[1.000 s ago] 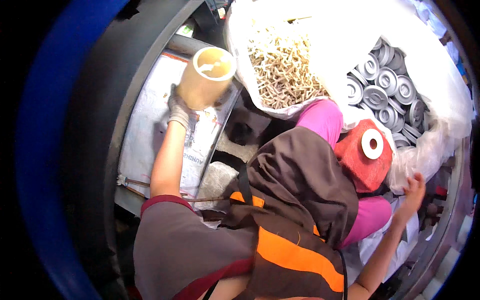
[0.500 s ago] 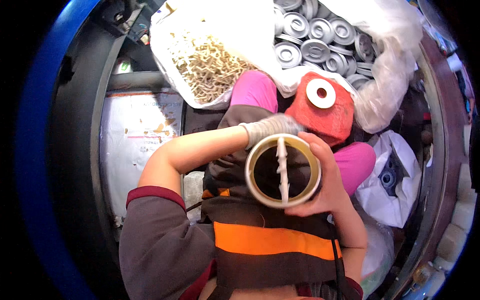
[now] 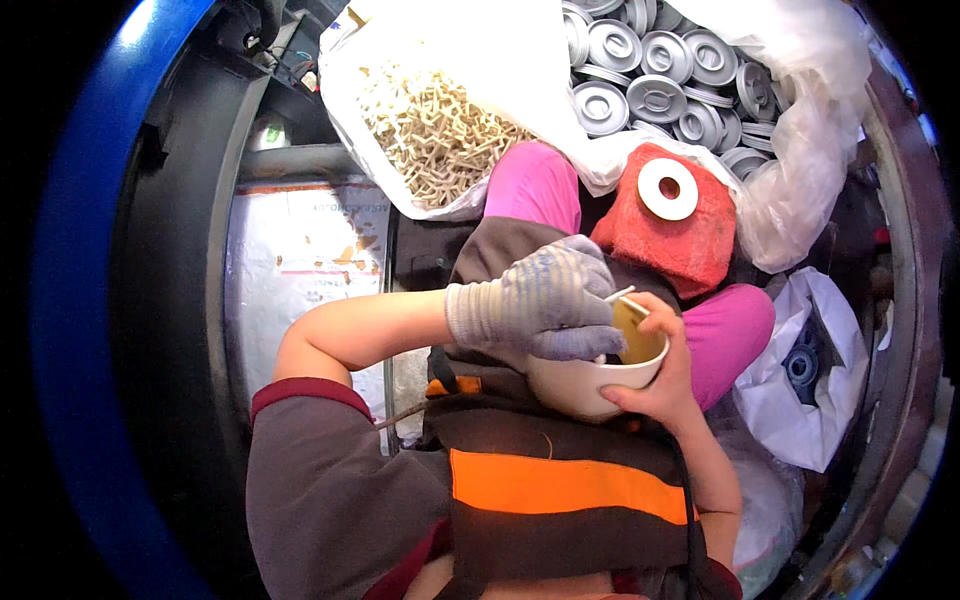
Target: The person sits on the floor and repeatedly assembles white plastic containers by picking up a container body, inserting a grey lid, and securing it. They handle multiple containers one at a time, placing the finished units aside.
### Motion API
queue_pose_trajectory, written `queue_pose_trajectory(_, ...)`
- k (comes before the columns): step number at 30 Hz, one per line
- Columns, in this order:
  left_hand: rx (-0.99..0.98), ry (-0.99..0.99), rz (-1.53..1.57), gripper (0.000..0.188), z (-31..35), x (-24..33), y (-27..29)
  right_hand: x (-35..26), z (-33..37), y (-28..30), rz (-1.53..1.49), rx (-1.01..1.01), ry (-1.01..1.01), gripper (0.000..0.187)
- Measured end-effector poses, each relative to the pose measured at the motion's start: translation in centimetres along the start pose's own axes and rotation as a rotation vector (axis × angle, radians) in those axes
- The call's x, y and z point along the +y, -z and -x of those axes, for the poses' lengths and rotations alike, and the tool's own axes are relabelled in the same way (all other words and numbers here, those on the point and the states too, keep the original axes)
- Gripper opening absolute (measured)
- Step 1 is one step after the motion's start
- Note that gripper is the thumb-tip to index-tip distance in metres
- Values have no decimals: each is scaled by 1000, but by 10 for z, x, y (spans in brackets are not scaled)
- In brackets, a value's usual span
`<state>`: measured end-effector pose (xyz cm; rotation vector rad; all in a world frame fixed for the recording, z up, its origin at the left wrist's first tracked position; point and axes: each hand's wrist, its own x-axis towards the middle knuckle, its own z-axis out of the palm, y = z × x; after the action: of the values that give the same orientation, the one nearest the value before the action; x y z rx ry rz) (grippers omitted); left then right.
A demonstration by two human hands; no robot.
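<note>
My right hand [image 3: 660,365], bare, is closed round the right side of a white, cup-shaped part [image 3: 580,390] with a yellowish inside. The part is tilted in front of my apron. My left hand [image 3: 550,300], in a grey-white knit glove, has its fingers curled over the part's mouth. They close on a thin white bar [image 3: 622,293], whose ends peek out beside the glove; its middle is hidden. Beyond my hands lies a red, cloth-like block [image 3: 665,240], topped by a white ring [image 3: 667,190] with a dark centre.
At the far left of my knees, a white sack [image 3: 345,110] holds many small beige pieces [image 3: 440,130]. Grey round lids [image 3: 655,98] fill a plastic bag [image 3: 810,160] at the far right. Another white bag [image 3: 810,430] with a dark round part [image 3: 801,365] lies at right.
The cup-shaped part has tipped so its outer wall shows. My left hand has come from behind it onto the bar across its mouth. My right hand has kept its hold.
</note>
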<state>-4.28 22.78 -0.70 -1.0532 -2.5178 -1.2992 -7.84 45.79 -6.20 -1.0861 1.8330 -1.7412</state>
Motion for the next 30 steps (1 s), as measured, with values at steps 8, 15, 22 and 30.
queue_pose_trajectory(8, -63, 42, -144, 33, -2, -11, 20, -28, -38, 1, 447, -49, 153, 66)
queue_pose_trajectory(15, 142, 159, -435, 20, 23, -32, 34, -28, -24, 38, 587, -130, 401, 33)
queue_pose_trajectory(22, 194, 668, -1757, 42, 65, -103, 173, -30, -3, 25, 650, 34, 290, 32)
queue_pose_trajectory(30, -78, 625, 258, 20, -25, -29, -14, -32, 15, 67, 592, 381, -12, 24)
